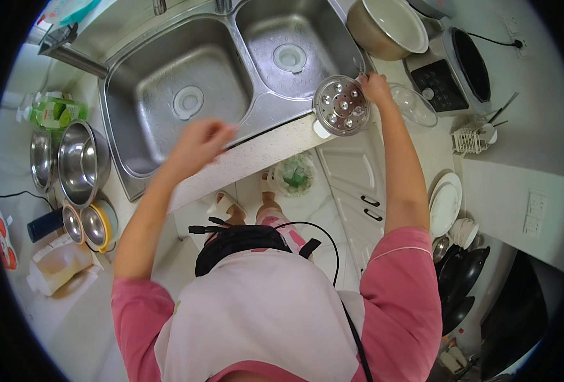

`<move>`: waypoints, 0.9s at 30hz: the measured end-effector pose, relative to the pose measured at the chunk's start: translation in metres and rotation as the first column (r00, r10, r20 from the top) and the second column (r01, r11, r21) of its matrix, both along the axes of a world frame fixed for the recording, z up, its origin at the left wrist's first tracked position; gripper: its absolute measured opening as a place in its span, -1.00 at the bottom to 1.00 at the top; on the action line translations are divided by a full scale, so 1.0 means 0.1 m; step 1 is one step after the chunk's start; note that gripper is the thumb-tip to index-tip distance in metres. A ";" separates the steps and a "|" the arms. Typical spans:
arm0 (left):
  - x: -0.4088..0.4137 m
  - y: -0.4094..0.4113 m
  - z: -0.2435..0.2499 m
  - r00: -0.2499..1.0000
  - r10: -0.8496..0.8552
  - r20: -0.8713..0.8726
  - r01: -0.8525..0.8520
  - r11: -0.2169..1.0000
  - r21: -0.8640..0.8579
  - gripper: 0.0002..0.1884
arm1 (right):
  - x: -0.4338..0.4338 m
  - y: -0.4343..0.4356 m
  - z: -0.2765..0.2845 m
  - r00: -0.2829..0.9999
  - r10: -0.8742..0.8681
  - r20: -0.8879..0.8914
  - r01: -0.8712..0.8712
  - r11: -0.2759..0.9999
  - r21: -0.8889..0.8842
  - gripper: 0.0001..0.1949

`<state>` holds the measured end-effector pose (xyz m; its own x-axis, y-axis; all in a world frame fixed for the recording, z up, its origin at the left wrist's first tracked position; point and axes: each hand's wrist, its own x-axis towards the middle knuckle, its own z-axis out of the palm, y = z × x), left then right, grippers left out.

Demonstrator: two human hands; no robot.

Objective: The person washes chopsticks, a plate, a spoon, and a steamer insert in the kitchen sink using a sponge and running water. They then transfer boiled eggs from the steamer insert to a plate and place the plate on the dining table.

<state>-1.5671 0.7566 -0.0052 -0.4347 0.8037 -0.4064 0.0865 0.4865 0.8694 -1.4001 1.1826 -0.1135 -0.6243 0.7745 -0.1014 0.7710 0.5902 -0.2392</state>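
Observation:
My right hand (pixel 376 88) grips the rim of a round perforated steel steamer tray (pixel 343 106), which is over the counter edge at the right corner of the sink. A white handle-like part (pixel 321 129) shows below it. My left hand (pixel 205 143), blurred, hangs over the front of the left sink basin (pixel 143 105) and appears to hold nothing; its fingers are partly curled. A drain strainer (pixel 188 102) sits in the left basin and another strainer (pixel 289 58) in the right basin. A clear glass lid (pixel 413 105) lies on the counter beside my right wrist.
A large pot (pixel 387 28) and a countertop appliance (pixel 446 71) stand at the right, with white plates (pixel 445 205) nearer me. On the left are steel bowls (pixel 83 162), a green soap bottle (pixel 57 112) and a faucet (pixel 79 57). A lined bin (pixel 295 175) stands below the counter.

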 end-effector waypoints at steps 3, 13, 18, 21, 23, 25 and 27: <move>0.45 0.87 -0.40 0.948 -0.145 0.283 0.206 0.958 -0.197 -0.57 | 0.00 0.05 0.05 0.996 0.086 0.016 -0.085 0.995 -0.047 -0.63; 1.05 1.59 -1.01 0.811 0.279 0.515 -0.182 0.956 -0.232 -0.70 | 0.07 -0.01 0.01 0.967 0.199 -0.159 -0.217 0.970 -0.105 -0.75; 0.68 0.97 -0.64 0.657 0.356 0.665 -0.444 0.895 -0.040 -0.76 | -0.09 -0.32 0.30 0.903 0.024 -0.428 -0.254 0.835 -0.488 -0.78; 0.39 0.49 -0.32 0.639 0.355 0.683 -0.495 0.869 0.012 -0.73 | -0.47 -0.68 0.68 0.880 -0.035 -0.474 -0.315 0.704 -0.637 -0.82; 0.26 0.19 -0.15 0.642 0.383 0.664 -0.559 0.827 0.063 -0.65 | -0.74 -0.99 0.90 0.872 -0.062 -0.486 -0.358 0.596 -0.719 -0.84; 0.16 -0.10 -0.01 0.571 0.387 0.724 -0.658 0.743 0.123 -0.61 | -1.06 -1.29 1.06 0.861 -0.075 -0.502 -0.417 0.461 -0.784 -0.86; 0.08 -0.29 0.07 0.591 0.459 0.663 -0.687 0.718 0.115 -0.57 | -1.37 -1.58 1.10 0.843 -0.082 -0.532 -0.464 0.391 -0.795 -0.87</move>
<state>-1.5591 0.7271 0.0019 -0.6366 0.5901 -0.4965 -0.6512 -0.0664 0.7560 -1.5374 1.0247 -0.0038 -0.9132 0.2607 -0.3131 0.3107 -0.0515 -0.9491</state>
